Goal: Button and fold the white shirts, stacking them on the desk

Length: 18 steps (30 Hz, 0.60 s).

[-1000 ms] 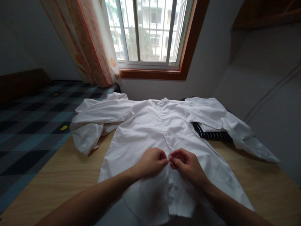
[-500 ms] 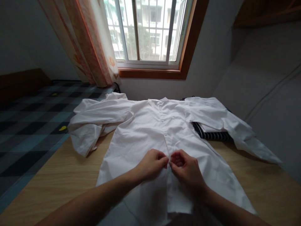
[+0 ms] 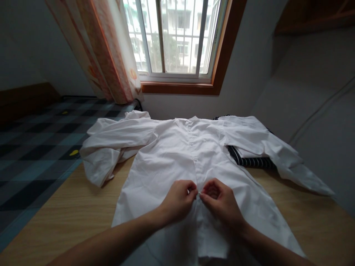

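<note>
A white long-sleeved shirt (image 3: 166, 159) lies front up with its collar toward the window and both sleeves spread sideways. Its button strip runs down the middle. Over the lower part of that strip, my left hand (image 3: 181, 197) pinches the left front edge between thumb and finger. Almost touching it, my right hand (image 3: 219, 199) is closed in a pinch on the right front edge, with a small bit of white showing at the fingertips. Any button between the fingers is too small to make out.
The shirt lies on a wooden table (image 3: 74, 207). Dark striped cloth (image 3: 253, 162) shows beneath the right sleeve. At the left is a bed with a checked cover (image 3: 36, 147). A curtain (image 3: 108, 51) hangs beside the barred window (image 3: 177, 40) at the back.
Both hands have shifted very slightly lower in the view, still pinching the shirt. The fingertips show a small bit of white between them. The view has tilted a little.
</note>
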Each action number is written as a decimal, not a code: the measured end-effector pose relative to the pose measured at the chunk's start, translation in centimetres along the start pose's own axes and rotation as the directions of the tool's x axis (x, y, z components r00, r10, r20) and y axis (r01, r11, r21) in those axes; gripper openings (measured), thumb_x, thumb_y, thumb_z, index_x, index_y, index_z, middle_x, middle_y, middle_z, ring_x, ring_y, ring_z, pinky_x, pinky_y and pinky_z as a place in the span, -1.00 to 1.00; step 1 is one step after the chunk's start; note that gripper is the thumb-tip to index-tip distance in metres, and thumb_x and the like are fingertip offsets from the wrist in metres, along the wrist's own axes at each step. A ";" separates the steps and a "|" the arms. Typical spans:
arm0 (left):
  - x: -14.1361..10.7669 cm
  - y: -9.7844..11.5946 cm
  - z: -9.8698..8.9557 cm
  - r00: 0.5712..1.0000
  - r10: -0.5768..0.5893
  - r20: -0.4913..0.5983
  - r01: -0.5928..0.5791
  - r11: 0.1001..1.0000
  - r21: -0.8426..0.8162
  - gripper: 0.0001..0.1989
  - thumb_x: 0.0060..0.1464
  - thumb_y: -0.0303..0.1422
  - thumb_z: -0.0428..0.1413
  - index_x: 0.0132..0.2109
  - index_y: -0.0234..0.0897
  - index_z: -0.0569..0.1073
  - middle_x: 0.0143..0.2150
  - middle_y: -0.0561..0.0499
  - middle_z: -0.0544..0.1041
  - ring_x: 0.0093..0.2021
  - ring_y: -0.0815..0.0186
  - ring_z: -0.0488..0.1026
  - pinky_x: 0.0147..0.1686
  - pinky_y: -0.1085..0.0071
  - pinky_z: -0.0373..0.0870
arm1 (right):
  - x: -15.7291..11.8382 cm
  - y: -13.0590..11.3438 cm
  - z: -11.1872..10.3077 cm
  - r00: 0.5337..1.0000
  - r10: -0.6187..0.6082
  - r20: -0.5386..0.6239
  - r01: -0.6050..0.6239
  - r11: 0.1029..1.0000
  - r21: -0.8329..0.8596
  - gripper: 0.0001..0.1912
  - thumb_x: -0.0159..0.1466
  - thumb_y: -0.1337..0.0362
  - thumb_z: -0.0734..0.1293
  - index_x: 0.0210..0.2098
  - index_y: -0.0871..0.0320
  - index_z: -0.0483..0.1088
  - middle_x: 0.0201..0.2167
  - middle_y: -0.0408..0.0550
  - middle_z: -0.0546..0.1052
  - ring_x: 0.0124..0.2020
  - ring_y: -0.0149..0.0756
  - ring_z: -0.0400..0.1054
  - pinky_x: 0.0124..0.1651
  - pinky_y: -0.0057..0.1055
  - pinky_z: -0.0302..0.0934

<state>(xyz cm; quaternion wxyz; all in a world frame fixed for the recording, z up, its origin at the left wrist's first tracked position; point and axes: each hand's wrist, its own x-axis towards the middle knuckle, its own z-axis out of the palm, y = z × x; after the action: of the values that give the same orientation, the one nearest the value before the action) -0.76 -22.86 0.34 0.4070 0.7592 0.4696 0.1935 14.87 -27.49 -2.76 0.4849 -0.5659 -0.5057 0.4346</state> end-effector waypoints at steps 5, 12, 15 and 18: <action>-0.2 0.1 0.0 0.997 0.076 0.028 -0.079 0.989 0.126 -0.80 0.08 -0.44 -0.02 -0.42 -0.32 0.48 -0.49 0.02 0.47 -0.44 0.35 0.32 -0.38 0.45 0.16 | 0.9 -0.1 -0.2 0.966 0.229 0.122 -0.259 0.883 0.391 -0.57 -0.14 0.22 0.54 -0.48 0.11 0.20 -0.57 -0.24 0.43 -0.58 -0.44 0.29 -0.49 -0.47 0.25; -0.8 0.5 -3.9 0.994 0.104 0.046 -0.113 0.931 0.347 -0.76 0.17 -0.23 0.03 -0.16 -0.27 0.47 -0.21 -0.07 0.54 -0.24 0.23 0.42 -0.23 0.36 0.25 | 0.5 -2.6 -5.8 0.995 -0.053 -0.082 0.053 0.999 -0.009 -0.68 0.05 0.10 0.48 -0.30 0.10 0.38 -0.34 -0.06 0.51 -0.29 -0.23 0.45 -0.19 -0.30 0.39; -3.3 0.0 -6.2 0.931 0.271 0.243 -0.348 0.859 0.374 -0.66 0.09 -0.06 0.13 -0.16 -0.24 0.44 -0.18 -0.06 0.50 -0.18 0.18 0.39 -0.18 0.32 0.25 | -1.8 -1.7 -9.6 0.951 -0.258 0.167 0.305 0.864 -0.401 -0.58 0.10 0.04 0.46 -0.08 0.01 0.43 0.00 0.06 0.49 0.06 -0.03 0.38 0.11 -0.13 0.30; -6.5 -1.5 -7.1 0.821 0.326 0.469 -0.510 0.788 0.346 -0.62 -0.05 -0.03 0.24 -0.22 -0.20 0.42 -0.20 -0.02 0.50 -0.24 0.20 0.36 -0.21 0.33 0.23 | -4.2 0.8 -12.5 0.801 -0.297 0.520 0.574 0.626 -0.527 -0.34 0.06 0.00 0.48 0.14 -0.13 0.34 0.18 0.03 0.39 0.19 0.07 0.27 0.15 -0.08 0.28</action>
<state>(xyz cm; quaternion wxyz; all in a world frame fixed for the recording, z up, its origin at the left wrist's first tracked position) -9.52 -25.04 3.99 0.2464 0.9418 0.2284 0.0120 26.81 -33.02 -1.67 0.2349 -0.4600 -0.8340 0.1941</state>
